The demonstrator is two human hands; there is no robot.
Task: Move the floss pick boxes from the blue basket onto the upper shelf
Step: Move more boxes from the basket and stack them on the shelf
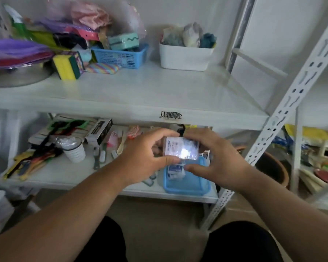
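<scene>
A clear-lidded floss pick box [181,148] is held between both hands, just above the blue basket [189,186] on the lower shelf. My left hand [146,156] grips its left end, thumb below and fingers on top. My right hand [216,157] grips its right end the same way. More floss pick boxes [175,170] lie in the blue basket under the held one, partly hidden by my thumbs. The upper shelf [140,91] is a white board above, with bare room across its front and middle.
On the upper shelf stand a blue mesh basket [119,55], a white bin [186,56], sponges [66,66] and a metal bowl [17,76] at the back. Brushes, a cup [74,150] and a box [100,131] crowd the lower shelf's left. A perforated white upright [284,114] slants at right.
</scene>
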